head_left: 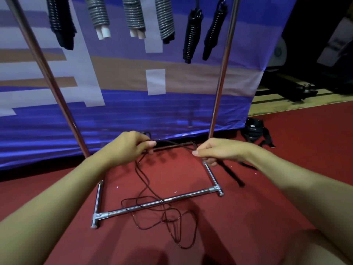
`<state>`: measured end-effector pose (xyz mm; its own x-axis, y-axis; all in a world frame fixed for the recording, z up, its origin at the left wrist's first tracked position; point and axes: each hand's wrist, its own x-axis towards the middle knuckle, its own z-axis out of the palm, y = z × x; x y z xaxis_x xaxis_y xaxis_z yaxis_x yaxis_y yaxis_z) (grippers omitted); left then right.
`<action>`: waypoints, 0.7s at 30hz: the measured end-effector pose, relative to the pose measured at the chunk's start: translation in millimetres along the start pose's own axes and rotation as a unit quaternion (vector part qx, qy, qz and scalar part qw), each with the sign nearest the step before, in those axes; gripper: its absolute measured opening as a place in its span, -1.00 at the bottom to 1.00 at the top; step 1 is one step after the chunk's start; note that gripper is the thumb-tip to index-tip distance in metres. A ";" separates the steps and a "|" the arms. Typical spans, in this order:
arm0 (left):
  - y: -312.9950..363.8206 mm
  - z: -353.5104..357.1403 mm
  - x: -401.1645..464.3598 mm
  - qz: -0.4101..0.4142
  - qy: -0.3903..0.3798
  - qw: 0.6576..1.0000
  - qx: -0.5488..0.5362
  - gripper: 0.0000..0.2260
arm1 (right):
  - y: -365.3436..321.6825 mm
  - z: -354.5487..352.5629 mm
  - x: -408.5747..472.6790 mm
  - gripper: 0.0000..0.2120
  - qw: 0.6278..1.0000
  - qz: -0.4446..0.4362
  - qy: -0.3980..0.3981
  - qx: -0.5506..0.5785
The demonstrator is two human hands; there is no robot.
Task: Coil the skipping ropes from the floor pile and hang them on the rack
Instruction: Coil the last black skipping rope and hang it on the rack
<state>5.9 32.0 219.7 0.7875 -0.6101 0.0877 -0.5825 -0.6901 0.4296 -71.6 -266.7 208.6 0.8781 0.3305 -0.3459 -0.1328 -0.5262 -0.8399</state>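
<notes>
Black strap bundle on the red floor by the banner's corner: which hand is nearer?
Right. The right hand is just left of the black strap bundle, pinching the thin dark rope; the left hand holds it farther left.

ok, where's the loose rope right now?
Head view, centre: the rope runs between left hand and right hand, its slack draped over the rack's base bar.

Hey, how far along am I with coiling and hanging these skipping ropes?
Done: six coiled ropes already hang from the rack. In hand: your left hand and right hand hold one thin rope, mostly still loose on the floor. Left: coil and hang it.
</notes>
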 end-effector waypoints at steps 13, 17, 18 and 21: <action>66.0 11.6 -11.7 -0.032 -0.038 0.914 -0.403 -0.83 | -73.7 13.7 14.1 -0.75 0.778 -0.039 0.125 0.615; 85.3 21.2 -3.4 0.000 -0.020 0.943 -0.331 -0.82 | -80.6 16.9 13.7 -0.80 0.770 -0.044 0.180 0.611; 90.2 22.3 -2.1 -0.008 -0.028 0.929 -0.370 -0.83 | -80.9 15.4 13.1 -0.82 0.769 -0.043 0.206 0.604; 100.1 27.2 1.3 -0.015 -0.043 0.905 -0.422 -0.81 | -79.7 13.4 10.9 -0.84 0.777 -0.042 0.284 0.560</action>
<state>-56.8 -48.4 238.3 0.7607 -0.6491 0.0091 -0.1698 -0.1855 0.9678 -57.6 -210.6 266.1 0.9244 -0.2392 -0.2972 -0.1021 0.5956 -0.7968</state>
